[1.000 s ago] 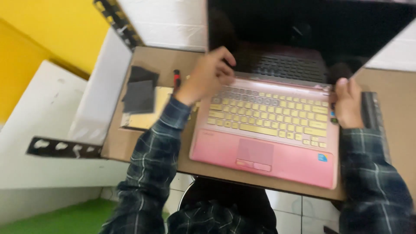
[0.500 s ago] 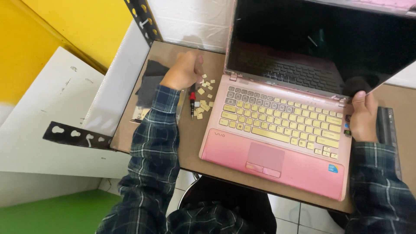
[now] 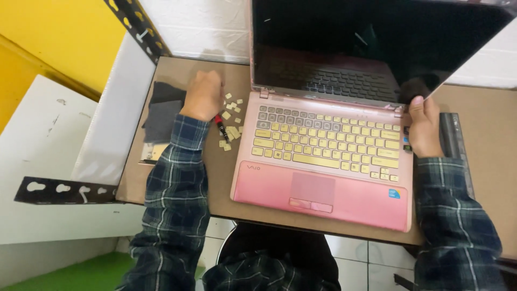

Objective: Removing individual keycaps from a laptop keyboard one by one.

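A pink laptop [image 3: 323, 188] lies open on a brown table [image 3: 479, 161], its screen dark. Most of its keys are cream, while the top row shows bare grey slots. My left hand [image 3: 203, 96] rests to the laptop's left, fingers curled over a scatter of loose cream keycaps [image 3: 231, 132]; whether it holds one is hidden. A red-and-black pen-like tool [image 3: 221, 128] lies just below that hand. My right hand [image 3: 423, 126] grips the laptop's right edge near the hinge.
A dark grey cloth [image 3: 161, 110] sits on the table's left side over a small card. A black bar [image 3: 455, 145] lies right of the laptop. Perforated black metal strips [image 3: 64, 189] and white boards flank the table on the left; a yellow wall stands behind.
My left hand has left the keyboard's top left and moved out to the keycap pile on the table. The right hand stays on the laptop's right edge. The view has shifted.
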